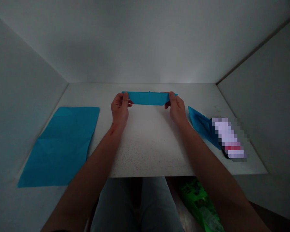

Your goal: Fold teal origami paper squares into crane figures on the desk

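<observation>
A folded strip of blue paper [148, 98] is held just above the white table [147, 151], near its far side. My left hand [119, 109] pinches the strip's left end with thumb and fingers closed. My right hand [177, 108] pinches its right end the same way. The strip stretches level between the two hands, with small pointed tips showing at each end.
A large creased blue sheet [61, 145] lies flat on the left of the table. A folded blue paper piece [201, 125] lies at the right beside a blurred-out object [229, 138]. White walls enclose three sides. A green bag [200, 203] sits on the floor beneath.
</observation>
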A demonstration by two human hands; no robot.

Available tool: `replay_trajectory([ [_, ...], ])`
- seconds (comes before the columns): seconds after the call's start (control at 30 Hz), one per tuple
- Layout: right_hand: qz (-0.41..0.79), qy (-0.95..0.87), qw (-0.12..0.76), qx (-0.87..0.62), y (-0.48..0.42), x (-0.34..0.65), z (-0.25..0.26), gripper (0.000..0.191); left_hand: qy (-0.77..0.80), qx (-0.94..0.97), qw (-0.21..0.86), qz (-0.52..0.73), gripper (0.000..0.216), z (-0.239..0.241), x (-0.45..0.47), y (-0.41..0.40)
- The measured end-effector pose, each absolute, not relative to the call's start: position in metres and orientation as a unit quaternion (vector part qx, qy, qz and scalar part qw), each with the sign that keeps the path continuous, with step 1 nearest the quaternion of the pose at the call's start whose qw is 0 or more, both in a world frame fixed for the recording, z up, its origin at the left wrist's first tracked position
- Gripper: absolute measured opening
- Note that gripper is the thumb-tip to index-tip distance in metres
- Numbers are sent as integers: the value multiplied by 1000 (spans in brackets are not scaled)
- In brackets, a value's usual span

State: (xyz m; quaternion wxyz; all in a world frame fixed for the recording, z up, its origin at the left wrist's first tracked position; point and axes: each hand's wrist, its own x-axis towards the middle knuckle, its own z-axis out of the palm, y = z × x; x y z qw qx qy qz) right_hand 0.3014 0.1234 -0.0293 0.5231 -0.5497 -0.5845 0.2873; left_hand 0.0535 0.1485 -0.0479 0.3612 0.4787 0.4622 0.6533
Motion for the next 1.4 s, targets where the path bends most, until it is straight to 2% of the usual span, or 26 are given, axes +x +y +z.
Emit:
replay_trajectory([
  [0.2,244,-628,534,-510,117,305,-12,62,444,470,359,673,53,-47,49,151],
  [0.33,222,-709,468,-479,109,309,-9,49,440,463,374,672,54,-47,51,151],
  [0.43,209,-731,433,-484,105,312,-8,55,451,462,381,662,56,-46,54,150],
  [0.53,111,-734,421,-521,103,317,-6,65,447,476,387,651,59,-44,56,148],
  [0.67,13,-760,364,-539,105,323,-5,41,416,514,413,626,60,-43,58,146],
  [0.77,38,-792,340,-506,108,328,-6,22,410,522,419,620,59,-42,58,144],
  [0.83,62,-805,327,-491,108,334,-4,17,412,519,412,626,56,-40,59,141],
  [0.97,20,-767,301,-566,103,362,6,19,411,509,404,639,55,-35,61,135],
  [1.2,-99,-573,323,-747,89,413,1,23,413,519,417,621,50,-37,62,134],
  [1.4,-124,-564,342,-742,91,394,6,29,449,598,391,537,32,-42,65,130],
])
